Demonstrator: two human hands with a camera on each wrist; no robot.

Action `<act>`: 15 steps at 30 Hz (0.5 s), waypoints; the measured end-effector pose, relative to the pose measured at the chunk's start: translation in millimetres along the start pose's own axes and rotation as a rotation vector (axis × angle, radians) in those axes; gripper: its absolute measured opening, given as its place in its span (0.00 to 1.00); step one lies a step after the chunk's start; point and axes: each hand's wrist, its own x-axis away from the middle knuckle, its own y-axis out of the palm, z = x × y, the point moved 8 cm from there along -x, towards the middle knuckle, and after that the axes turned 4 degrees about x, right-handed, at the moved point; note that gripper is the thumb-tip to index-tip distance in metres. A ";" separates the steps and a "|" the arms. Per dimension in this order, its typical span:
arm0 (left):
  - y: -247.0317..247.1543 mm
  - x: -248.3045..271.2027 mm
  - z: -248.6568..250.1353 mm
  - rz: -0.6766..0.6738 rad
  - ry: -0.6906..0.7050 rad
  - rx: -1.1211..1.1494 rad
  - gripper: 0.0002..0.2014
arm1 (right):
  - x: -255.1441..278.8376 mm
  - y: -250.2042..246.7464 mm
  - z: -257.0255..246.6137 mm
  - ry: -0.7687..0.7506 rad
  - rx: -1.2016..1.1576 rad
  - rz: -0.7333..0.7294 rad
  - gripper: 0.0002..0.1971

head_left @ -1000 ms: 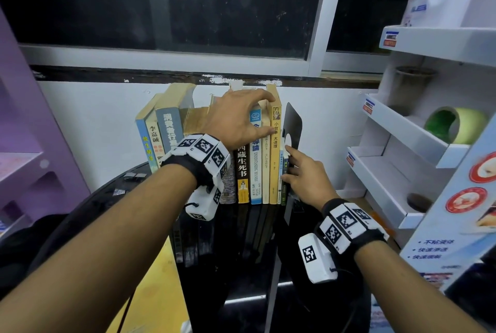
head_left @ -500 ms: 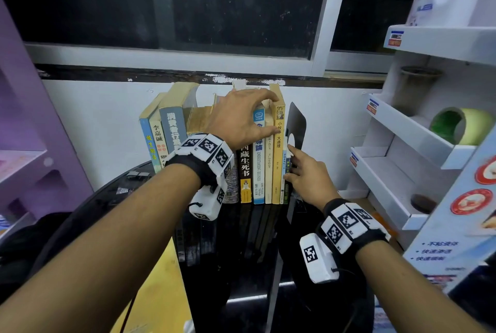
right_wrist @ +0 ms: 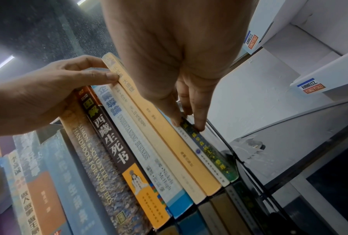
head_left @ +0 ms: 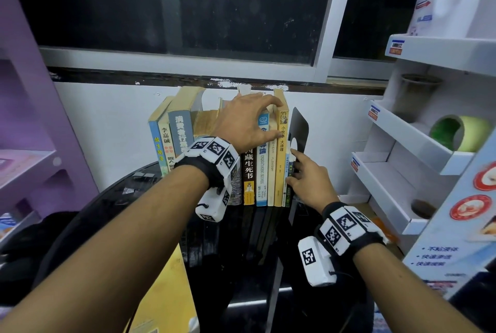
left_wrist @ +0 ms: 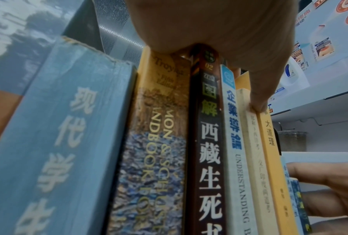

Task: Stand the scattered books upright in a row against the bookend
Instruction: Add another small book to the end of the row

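Note:
A row of books stands on the black glossy table (head_left: 241, 265) against a black metal bookend (head_left: 299, 125) at its right end. My left hand (head_left: 277, 119) grips the tops of the middle books, its thumb (left_wrist: 257, 106) on the cream spine (left_wrist: 255, 151) beside the tall yellow book (head_left: 281, 160). My right hand (head_left: 292, 166) lies with straight fingers (right_wrist: 199, 124) on the spine of a short green book (right_wrist: 209, 147) next to the bookend. The blue books (head_left: 179, 131) at the left end lean to the right.
White cardboard display shelves (head_left: 402, 144) holding a green tape roll (head_left: 461, 134) stand close on the right. A purple shelf unit (head_left: 26, 144) is on the left. The white wall and a dark window are right behind the books. A yellow sheet (head_left: 166, 292) lies below the table's front left.

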 end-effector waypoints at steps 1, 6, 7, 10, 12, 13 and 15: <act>-0.2 0.4 0.2 -0.003 0.000 0.003 0.28 | 1.2 -0.1 -0.8 0.003 0.004 -0.003 0.29; -2.2 1.6 3.6 -0.043 0.033 0.042 0.29 | 9.3 -5.7 -9.9 0.006 0.085 0.015 0.23; -2.5 2.3 4.1 -0.046 0.045 0.050 0.29 | 11.3 -7.3 -11.4 0.005 0.093 0.025 0.22; -4.3 7.3 5.9 -0.027 0.075 0.066 0.28 | 17.7 -10.0 -15.7 -0.007 0.123 0.034 0.19; -5.2 13.0 7.9 -0.016 0.094 0.090 0.28 | 23.1 -11.1 -17.9 -0.009 0.137 0.025 0.18; -5.7 16.0 9.2 -0.017 0.103 0.105 0.28 | 26.2 -12.3 -19.3 -0.006 0.142 0.027 0.18; -7.9 22.9 11.3 -0.025 0.110 0.107 0.28 | 33.0 -16.0 -21.7 0.004 0.144 0.043 0.17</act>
